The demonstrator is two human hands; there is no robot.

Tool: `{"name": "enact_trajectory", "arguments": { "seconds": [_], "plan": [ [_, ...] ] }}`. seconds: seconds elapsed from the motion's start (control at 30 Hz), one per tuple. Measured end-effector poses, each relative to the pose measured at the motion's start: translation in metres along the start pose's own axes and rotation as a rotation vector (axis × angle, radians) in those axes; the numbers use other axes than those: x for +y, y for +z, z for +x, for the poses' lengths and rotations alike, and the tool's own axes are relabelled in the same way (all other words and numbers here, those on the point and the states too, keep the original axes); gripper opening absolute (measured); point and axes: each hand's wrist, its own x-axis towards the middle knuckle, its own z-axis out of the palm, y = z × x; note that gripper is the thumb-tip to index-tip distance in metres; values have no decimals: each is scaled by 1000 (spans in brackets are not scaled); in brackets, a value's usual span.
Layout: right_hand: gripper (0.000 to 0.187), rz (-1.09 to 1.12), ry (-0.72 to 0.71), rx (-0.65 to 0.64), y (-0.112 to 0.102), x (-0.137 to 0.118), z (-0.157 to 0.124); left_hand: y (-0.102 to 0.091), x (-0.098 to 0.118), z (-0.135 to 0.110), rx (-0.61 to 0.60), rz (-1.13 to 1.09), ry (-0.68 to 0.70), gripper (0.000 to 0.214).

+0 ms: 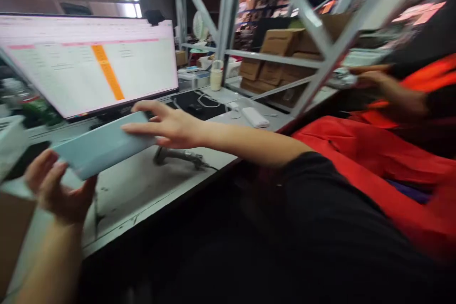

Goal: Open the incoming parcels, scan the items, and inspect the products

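Your left hand (57,190) and right hand (167,126) each grasp one end of the pale blue box (103,145), held above the table (142,190) before the monitor (89,61). The loose fingertip grip could let it slip and drop.

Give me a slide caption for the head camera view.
Both hands hold a pale blue box before a monitor.

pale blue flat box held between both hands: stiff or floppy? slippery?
Likely stiff: the pale blue box keeps straight edges while gripped only at its ends by the left hand and right hand. Probably light, held by the fingers alone. The smooth faces may be slippery.
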Motion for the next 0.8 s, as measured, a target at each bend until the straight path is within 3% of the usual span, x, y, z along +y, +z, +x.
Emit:
{"name": "enact_trajectory", "arguments": {
  "seconds": [0.07, 0.17, 0.27, 0.37, 0.47, 0.63, 0.8],
  "plan": [
    [79, 61, -73, 117, -1, -2, -17, 4, 23, 10, 30, 14, 110, 62],
    [82, 125, -108, 231, 4, 3, -32, 8, 44, 21, 61, 45, 151, 73],
    [81, 120, -140, 337, 8, 6, -35, 1, 56, 29, 22, 105, 134, 57],
    [79, 111, -151, 417, 10, 4, -37, -9, 70, 37, -31, 167, 207, 47],
    [75, 150, -107, 429, 12, 5, -42, -14, 80, 45, -70, 204, 260, 38],
    [80, 131, -98, 392, 8, 7, -50, -8, 88, 48, -62, 309, 46, 42],
    [82, 151, -120, 434, 7, 2, -52, 1, 97, 47, -82, 192, 96, 29]
  ]
}}
